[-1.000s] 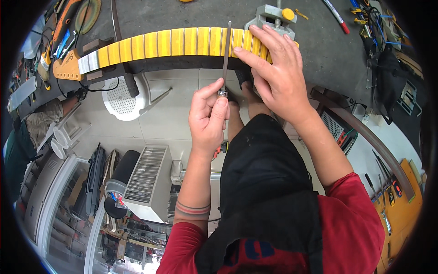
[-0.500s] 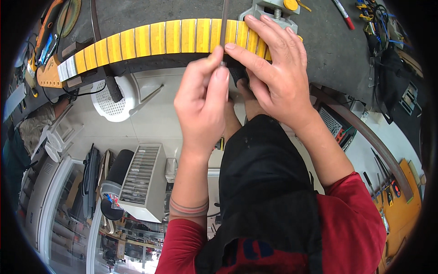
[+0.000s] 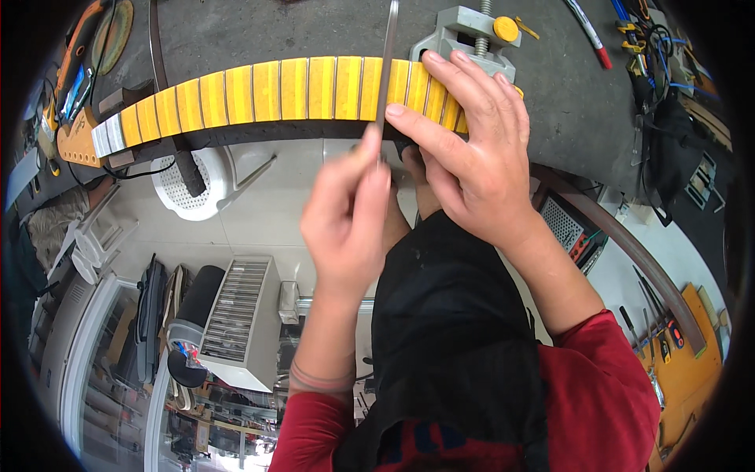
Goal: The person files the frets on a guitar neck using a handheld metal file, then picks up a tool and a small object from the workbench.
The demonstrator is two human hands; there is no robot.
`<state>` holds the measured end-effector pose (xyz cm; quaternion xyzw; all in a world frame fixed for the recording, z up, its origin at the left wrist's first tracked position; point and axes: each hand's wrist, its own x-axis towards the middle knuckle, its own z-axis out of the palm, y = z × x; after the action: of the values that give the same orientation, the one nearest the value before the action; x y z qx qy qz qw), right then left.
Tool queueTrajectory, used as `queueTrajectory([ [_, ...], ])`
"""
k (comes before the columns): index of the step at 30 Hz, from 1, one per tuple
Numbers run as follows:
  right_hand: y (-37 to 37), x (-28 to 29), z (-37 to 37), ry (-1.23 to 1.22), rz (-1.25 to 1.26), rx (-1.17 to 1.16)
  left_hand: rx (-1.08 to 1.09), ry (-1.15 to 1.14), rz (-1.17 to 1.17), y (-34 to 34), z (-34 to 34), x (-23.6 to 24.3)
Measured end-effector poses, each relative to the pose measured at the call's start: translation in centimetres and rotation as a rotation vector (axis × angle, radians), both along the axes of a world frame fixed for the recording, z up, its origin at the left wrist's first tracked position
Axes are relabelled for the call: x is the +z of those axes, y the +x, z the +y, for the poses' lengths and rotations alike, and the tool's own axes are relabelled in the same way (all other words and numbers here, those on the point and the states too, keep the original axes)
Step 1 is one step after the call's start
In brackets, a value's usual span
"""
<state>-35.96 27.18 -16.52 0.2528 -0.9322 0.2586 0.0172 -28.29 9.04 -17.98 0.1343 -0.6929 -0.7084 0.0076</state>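
Observation:
A guitar neck lies across the bench edge, its fingerboard covered with yellow tape between the bare metal frets. Its headstock points left. My left hand, blurred by motion, pinches the near end of a slim metal file. That file lies across the neck, roughly in line with the frets, just left of my right index finger. Fingers spread, my right hand rests on the right end of the neck, its index fingertip beside the file. It hides part of the taped board there.
A grey vise with a yellow knob stands behind my right fingers. A red-capped marker lies on the dark bench. Tools and cables crowd the far right. Below the bench are a white stool and my black apron.
My left hand has drawn the file back toward me, away from the neck's near edge. The right hand keeps its place on the neck. The whole view has shifted slightly.

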Motion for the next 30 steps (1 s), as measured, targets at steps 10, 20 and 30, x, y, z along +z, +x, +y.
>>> queueTrajectory([
  [10, 0.2, -0.5, -0.1, -0.002, 0.013, -0.005, -0.010, -0.088, -0.047, -1.0, 0.4, 0.7],
  [20, 0.1, -0.7, 0.2, 0.014, 0.041, -0.011, -0.025, -0.104, -0.061, 8.1, -1.1, 0.3],
  [30, 0.1, -0.5, 0.3, 0.037, 0.017, -0.011, -0.018, -0.122, -0.066, 6.6, -0.7, -0.1],
])
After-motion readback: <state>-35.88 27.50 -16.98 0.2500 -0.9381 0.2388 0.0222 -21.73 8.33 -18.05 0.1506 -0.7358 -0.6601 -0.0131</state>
